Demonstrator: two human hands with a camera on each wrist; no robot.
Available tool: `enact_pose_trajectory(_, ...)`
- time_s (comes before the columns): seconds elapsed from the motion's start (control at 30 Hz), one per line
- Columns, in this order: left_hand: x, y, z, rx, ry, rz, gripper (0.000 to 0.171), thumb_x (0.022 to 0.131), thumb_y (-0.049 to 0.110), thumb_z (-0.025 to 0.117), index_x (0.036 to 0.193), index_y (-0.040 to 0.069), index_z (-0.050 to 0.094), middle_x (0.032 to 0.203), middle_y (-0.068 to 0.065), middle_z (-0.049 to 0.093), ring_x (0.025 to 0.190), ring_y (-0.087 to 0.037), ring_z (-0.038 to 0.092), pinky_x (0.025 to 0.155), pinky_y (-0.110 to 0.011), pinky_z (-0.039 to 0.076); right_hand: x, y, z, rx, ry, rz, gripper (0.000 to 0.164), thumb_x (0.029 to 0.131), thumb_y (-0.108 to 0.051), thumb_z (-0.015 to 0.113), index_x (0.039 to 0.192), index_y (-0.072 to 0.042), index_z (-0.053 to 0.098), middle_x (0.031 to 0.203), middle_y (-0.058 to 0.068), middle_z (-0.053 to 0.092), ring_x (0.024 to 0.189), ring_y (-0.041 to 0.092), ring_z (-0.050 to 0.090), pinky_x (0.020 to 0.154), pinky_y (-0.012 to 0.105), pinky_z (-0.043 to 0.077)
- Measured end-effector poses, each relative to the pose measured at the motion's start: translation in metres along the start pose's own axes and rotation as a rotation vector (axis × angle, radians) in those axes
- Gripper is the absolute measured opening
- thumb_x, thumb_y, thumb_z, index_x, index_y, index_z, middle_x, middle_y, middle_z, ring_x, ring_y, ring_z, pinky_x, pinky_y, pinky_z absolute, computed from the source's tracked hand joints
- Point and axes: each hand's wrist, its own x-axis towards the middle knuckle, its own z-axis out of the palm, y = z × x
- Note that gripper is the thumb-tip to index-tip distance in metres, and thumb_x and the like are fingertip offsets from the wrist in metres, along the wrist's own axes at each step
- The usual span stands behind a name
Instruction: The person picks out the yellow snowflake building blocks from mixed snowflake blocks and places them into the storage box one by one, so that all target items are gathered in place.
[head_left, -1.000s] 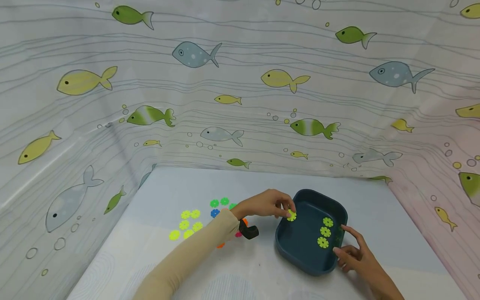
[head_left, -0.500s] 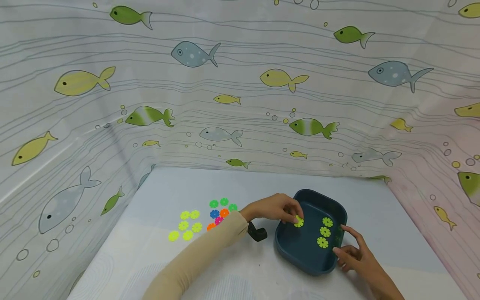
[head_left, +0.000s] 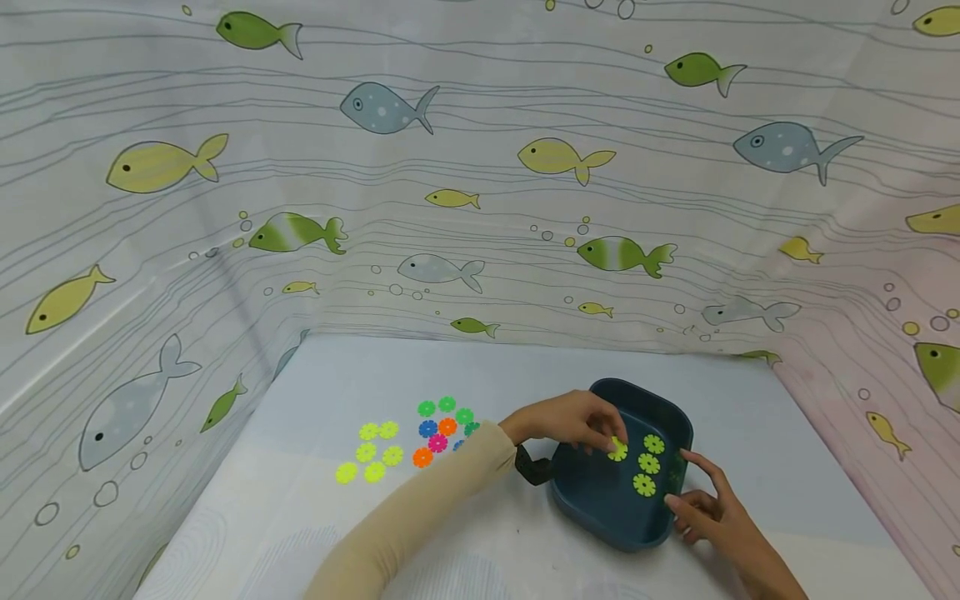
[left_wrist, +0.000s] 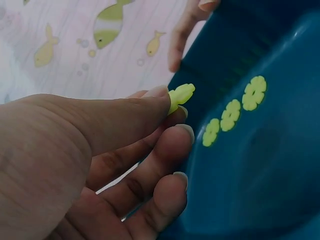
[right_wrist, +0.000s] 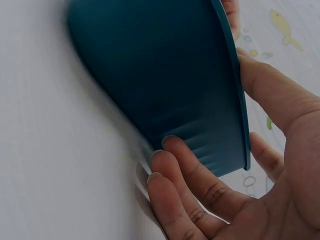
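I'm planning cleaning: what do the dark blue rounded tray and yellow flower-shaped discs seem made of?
Dark blue rounded tray: probably moulded plastic, satin, given its even colour and soft highlights. Yellow flower-shaped discs: likely plastic, matte, given their uniform colour and notched edges.

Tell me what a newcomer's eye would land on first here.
Probably the fish-printed backdrop filling the upper part of the head view. Next, the dark blue tray on the white table, with three yellow flower-shaped pieces in a row inside and the left hand holding another piece over it. Bright multicoloured pieces left of the tray also stand out.
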Motion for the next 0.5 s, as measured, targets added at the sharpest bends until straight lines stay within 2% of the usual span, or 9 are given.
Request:
enact_pose_trajectory(0.27,0.016,0.003,0.012,0.008,-0.045,-0.014,0.018,0.099,0.013,0.071,0.117,0.012,0.072,0.092,0.008,0.072,0.073,-0.013,0.069,0.065,-0.028,0.058,0.0,0.0,-0.001,0.005,-0.01,0.0,0.088,0.098,-0.034,0.072,0.161,-0.037,0.012,0.102,0.015,0.068,0.087,0.03,0.066,0.073,0.041,0.058)
enact_pose_trajectory(0.5,0.028,0.007,0.019,0.038,-0.088,-0.025,0.018,0.098,0.012,0.072,0.116,0.011,0.073,0.09,0.009,0.072,0.072,-0.009,0.069,0.065,-0.024,0.057,0.0,0.001,-0.001,0.007,-0.014,-0.003,0.089,0.098,-0.033,0.072,0.162,-0.037,0.011,0.103,0.015,0.068,0.088,0.03,0.065,0.073,0.041,0.058)
